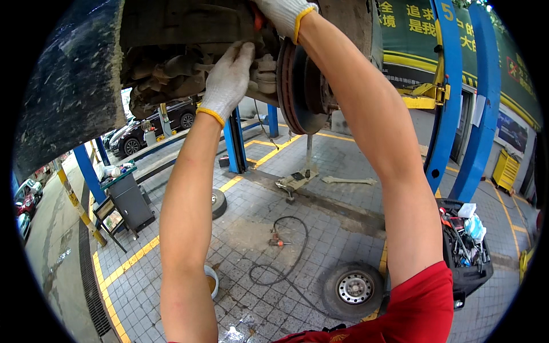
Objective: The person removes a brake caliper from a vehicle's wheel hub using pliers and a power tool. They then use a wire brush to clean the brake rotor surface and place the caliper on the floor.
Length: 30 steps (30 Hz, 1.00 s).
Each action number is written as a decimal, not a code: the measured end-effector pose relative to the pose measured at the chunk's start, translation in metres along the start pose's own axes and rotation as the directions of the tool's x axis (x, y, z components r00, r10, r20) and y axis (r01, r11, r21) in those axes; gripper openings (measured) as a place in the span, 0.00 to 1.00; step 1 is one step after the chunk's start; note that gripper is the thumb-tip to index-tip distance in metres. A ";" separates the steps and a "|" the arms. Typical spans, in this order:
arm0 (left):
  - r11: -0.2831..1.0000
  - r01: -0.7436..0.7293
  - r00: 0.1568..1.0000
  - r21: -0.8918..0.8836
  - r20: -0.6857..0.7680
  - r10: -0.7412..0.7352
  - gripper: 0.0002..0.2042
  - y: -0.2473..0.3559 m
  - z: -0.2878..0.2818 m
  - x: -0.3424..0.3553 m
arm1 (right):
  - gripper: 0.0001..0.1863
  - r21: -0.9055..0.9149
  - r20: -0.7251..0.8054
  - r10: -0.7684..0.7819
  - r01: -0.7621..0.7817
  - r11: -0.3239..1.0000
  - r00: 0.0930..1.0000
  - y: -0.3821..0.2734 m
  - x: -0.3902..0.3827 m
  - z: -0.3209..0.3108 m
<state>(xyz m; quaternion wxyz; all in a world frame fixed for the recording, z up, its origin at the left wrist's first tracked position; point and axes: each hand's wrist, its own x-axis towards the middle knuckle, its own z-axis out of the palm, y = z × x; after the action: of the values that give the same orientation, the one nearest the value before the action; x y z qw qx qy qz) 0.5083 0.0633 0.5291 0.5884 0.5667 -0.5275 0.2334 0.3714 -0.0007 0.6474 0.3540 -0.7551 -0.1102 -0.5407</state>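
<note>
A raised car's wheel well fills the top, its brake disc (295, 86) bare and rusty. My left hand (227, 83), in a white knit glove with a yellow cuff, reaches up left of the disc. Its fingers are stretched upward beside the dirty suspension parts (264, 74), with no held thing visible. Higher up, above the disc, is my right hand (284, 14) in a matching glove. The upper edge cuts off its fingers, so its grip is hidden. A red-orange piece (258, 18) shows beside it; whether the hand touches it I cannot tell.
Blue lift posts (445, 114) with a yellow arm (420, 98) stand right. Below lie a wheel (353, 288), an orange-and-dark tool (278, 240) on a looping hose (297, 257), and another tyre (218, 204). A black tool bin (472, 268) is at right, a grey cabinet (130, 200) at left.
</note>
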 end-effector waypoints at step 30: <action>0.995 -0.038 0.991 -0.087 0.124 0.049 0.31 0.013 0.005 -0.001 | 0.10 0.094 -0.264 -0.171 0.202 0.975 0.949 0.018 0.019 -0.010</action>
<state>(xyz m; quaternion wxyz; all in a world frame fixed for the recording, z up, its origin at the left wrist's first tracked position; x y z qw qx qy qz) 0.4950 0.0621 0.5329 0.5720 0.5432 -0.5853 0.1875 0.3816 -0.0242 0.6581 0.3568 -0.6432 -0.1672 -0.6565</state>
